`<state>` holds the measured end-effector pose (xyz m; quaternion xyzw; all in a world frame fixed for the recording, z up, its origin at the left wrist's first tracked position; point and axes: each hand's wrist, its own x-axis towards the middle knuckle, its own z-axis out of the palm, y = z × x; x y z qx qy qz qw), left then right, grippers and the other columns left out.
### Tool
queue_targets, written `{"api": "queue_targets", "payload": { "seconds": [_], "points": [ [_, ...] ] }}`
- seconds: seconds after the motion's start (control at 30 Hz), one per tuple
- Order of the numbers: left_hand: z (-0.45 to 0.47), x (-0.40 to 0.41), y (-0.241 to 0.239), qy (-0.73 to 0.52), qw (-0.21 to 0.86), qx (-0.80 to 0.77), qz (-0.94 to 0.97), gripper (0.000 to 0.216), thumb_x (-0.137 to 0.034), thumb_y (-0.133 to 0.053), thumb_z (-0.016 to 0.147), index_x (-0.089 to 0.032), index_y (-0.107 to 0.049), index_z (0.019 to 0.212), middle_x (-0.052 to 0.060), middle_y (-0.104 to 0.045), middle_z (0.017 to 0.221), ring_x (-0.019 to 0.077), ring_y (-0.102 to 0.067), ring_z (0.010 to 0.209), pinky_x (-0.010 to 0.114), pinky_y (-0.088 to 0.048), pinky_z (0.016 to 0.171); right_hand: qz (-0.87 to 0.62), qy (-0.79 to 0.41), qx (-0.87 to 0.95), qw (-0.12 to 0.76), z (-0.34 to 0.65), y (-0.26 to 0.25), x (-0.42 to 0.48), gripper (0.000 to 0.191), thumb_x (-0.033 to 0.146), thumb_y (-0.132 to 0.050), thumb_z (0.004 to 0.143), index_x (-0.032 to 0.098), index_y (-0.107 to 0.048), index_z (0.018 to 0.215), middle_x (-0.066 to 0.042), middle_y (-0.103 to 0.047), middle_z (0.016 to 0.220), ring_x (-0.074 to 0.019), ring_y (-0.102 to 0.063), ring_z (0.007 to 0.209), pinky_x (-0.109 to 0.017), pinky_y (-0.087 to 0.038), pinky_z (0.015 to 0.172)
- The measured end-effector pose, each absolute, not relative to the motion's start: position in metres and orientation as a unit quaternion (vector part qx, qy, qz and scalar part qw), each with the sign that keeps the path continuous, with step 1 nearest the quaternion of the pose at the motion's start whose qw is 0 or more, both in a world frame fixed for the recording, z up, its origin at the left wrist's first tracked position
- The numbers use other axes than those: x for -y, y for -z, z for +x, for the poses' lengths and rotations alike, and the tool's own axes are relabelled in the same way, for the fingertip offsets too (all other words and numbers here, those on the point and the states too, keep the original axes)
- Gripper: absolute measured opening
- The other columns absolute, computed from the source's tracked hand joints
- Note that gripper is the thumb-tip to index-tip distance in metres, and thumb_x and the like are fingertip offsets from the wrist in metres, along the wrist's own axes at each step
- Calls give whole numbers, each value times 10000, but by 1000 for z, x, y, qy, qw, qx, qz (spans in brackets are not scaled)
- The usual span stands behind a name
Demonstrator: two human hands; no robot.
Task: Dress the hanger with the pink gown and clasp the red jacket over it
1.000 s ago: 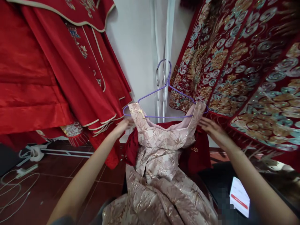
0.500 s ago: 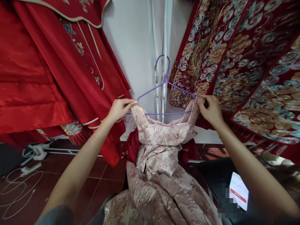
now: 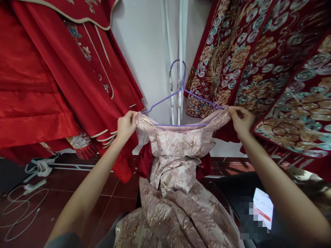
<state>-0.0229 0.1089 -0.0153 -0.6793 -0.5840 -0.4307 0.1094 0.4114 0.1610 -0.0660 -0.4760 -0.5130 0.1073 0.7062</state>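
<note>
The pink dress (image 3: 178,143) was on a purple hanger (image 3: 182,84), its straps wider apart than before. The left hand (image 3: 126,125) and right hand (image 3: 243,121) each pinched one. Red clothes (image 3: 43,96) hung near both sides, white wall (image 3: 144,58) between.

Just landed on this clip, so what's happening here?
A person's left hand and right hand each pinch a shoulder strap of a pink floral dress, spread wide at the ends of a purple hanger. The skirt lies bunched below; red garments hang on both sides.
</note>
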Motion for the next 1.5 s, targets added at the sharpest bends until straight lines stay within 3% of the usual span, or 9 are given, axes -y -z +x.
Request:
{"api": "queue_targets", "payload": {
  "seconds": [0.17,0.27,0.37,0.47,0.63,0.77,0.93,1.1,1.5],
  "points": [
    [-43,-94,62,411,38,627,-661,315,-395,-449,909,-177,-673,944,87,-747,907,231,-699,847,299,-497,782,-556,-174,401,707,411,117,-133,284,424,-643,767,181,-675,912,-117,-713,1045,-227,-647,957,-337,-470,891],
    [-33,-86,89,387,-124,589,-698,309,-430,-526,849,-165,-686,856,108,-749,888,264,-701,839,345,-510,796,-546,-318,389,671,404,145,-107,363,455,-728,645,181,-718,883,-88,-736,974,-244,-665,884,-352,-508,806],
    [-5,-80,96,401,-308,475,-720,346,-484,-594,818,-157,-701,865,144,-705,1137,295,-655,1061,400,-461,965,-531,-435,427,588,393,157,-86,364,463,-802,571,209,-750,826,-56,-749,864,-238,-677,761,-326,-524,664],
    [30,-77,84,402,-387,382,-737,308,-471,-638,816,-180,-726,861,116,-526,1416,300,-458,1333,415,-283,1140,-500,-495,453,547,383,154,-74,352,472,-810,601,226,-753,846,-32,-745,859,-201,-669,718,-274,-505,600],
    [74,-84,65,521,-433,325,-660,249,-456,-673,806,-212,-718,830,73,-564,1377,264,-364,1399,383,-215,1171,-481,-498,445,567,372,148,-70,354,461,-829,589,212,-752,828,-30,-741,851,-186,-664,754,-251,-508,629],
    [82,-96,60,563,-512,312,-568,307,-465,-700,773,-178,-679,881,89,-710,1125,238,-645,1057,334,-463,945,-490,-478,409,603,373,149,-77,356,446,-837,565,218,-752,825,-26,-743,854,-180,-660,756,-263,-514,656],
    [66,-105,51,578,-544,325,-514,361,-469,-754,712,-172,-598,845,75,-755,842,191,-691,724,283,-518,691,-516,-366,326,703,385,142,-97,347,421,-813,544,195,-735,796,-16,-721,769,-169,-646,720,-292,-519,694],
    [50,-110,41,559,-536,342,-532,390,-462,-785,674,-166,-597,844,74,-749,776,203,-704,718,275,-528,658,-441,-272,195,833,389,126,-110,289,335,-770,559,171,-691,784,-3,-690,758,-155,-649,764,-295,-514,831],
    [47,-113,42,562,-499,349,-560,371,-471,-774,682,-161,-632,829,48,-744,785,191,-703,754,265,-520,707,-386,-189,271,861,383,103,-107,239,352,-760,656,161,-692,782,-32,-711,805,-176,-667,816,-290,-521,832]
  ]
}}
